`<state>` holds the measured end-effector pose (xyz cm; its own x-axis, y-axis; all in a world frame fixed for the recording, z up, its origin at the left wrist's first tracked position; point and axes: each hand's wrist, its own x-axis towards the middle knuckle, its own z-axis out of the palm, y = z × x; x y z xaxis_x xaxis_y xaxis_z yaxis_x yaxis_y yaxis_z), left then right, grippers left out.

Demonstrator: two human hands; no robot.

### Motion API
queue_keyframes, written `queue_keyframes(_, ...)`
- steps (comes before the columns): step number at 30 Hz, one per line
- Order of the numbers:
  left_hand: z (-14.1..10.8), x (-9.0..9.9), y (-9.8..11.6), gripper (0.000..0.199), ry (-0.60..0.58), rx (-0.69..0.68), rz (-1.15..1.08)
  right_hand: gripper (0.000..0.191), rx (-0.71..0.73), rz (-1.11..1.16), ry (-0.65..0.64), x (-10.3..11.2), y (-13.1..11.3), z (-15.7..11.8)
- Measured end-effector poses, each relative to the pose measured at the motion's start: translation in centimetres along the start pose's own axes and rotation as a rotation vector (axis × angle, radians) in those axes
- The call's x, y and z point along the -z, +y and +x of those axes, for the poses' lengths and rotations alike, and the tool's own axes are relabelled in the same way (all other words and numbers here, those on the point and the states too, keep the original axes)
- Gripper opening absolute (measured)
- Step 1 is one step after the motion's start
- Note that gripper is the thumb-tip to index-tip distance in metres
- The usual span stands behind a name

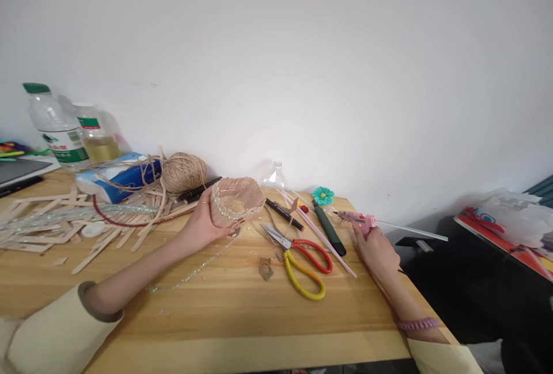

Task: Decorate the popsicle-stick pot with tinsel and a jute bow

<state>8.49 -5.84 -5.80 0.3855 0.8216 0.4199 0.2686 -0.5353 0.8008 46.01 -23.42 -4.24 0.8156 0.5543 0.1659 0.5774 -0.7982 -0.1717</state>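
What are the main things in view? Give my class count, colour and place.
Bowl: 1, tan, in left hand
Glue gun: 1, pink, in right hand
Glue stick: 1, translucent, at gun's rear
Scissors: 1, red and yellow, table centre
Cutter: 1, dark green, right of scissors
Marker: 1, black, behind scissors
Flower: 1, teal, near wall
Bottles: 2, clear, back left
Bottle top: 1, clear, near wall
Twine ball: 1, brown, beside packet
Packet: 1, blue and white, left
Wooden sticks: many, pale, left
Sparkly strand: 1, silvery, below bowl
Bag: 1, white, far right
Table: 1, tan, foreground
Left hand: 1, bare, at bowl
Right hand: 1, bare, at glue gun
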Motion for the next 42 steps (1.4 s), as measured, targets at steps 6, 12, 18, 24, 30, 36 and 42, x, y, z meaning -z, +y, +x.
queue_keyframes(6, 0.0, 0.1, 0.5, 0.102, -0.013, 0.030, -0.014, 0.066, 0.013, -0.005, 0.004, 0.3, 0.2, -0.3)
queue_keyframes(12, 0.0, 0.0, -0.1, 0.103, -0.008, 0.015, -0.010, 0.069, 0.046, -0.032, 0.043, 1.4, 0.5, -1.2)
queue_keyframes(18, 0.1, 0.2, 0.1, 0.104, -0.007, 0.027, -0.074, 0.054, 0.088, -0.155, -0.087, 7.6, 1.1, -5.7)
queue_keyframes(24, 0.4, 0.4, 1.2, 0.098, -0.030, 0.176, -0.486, 0.038, 0.550, 0.279, -0.075, 9.2, -5.6, -9.9)
queue_keyframes(30, 0.0, 0.4, 2.2, 0.087, -0.073, 0.271, -0.787, 0.075, 0.682, 1.027, -0.596, 4.1, -16.0, -10.1)
queue_keyframes(36, -0.1, 0.3, 2.4, 0.078, -0.154, 0.263, -0.873, 0.060, 0.783, 1.259, -0.830, 3.3, -19.8, -10.9)
queue_keyframes(42, 0.2, 0.9, 2.3, 0.080, -0.256, 0.231, -0.941, 0.049, 0.756, 1.296, -0.822, 3.0, -19.2, -10.8)
